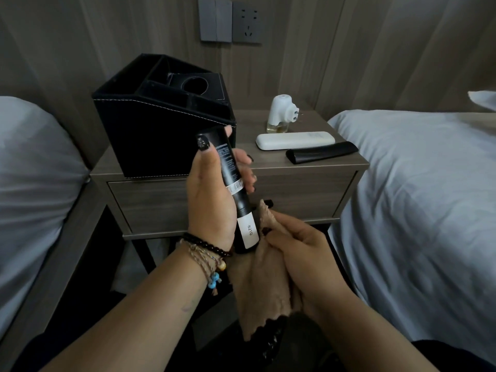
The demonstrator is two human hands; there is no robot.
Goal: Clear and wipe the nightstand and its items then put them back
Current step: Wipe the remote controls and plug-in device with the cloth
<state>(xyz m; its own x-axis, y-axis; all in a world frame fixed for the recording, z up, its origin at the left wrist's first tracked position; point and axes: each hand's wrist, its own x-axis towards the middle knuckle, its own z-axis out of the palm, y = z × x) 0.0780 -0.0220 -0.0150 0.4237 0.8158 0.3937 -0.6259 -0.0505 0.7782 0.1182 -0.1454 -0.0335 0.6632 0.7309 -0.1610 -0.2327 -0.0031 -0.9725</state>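
Observation:
My left hand (212, 194) grips a long black remote (233, 189) with a white label reading 8210, held upright in front of the nightstand (281, 167). My right hand (298, 245) holds a beige cloth (260, 280) bunched against the remote's lower end. On the nightstand stand a black leather organiser box (161, 130) at the left, a white plug-in vaporiser (281, 112) at the back, a white remote (295, 140) and a black remote (322, 156) lying side by side at the right.
Beds with white sheets flank the nightstand, one at the left (32, 183) and one at the right (429, 210). A wall socket and switch plate (230, 21) sit above on the wood-panelled wall. The nightstand has a closed drawer (166, 208).

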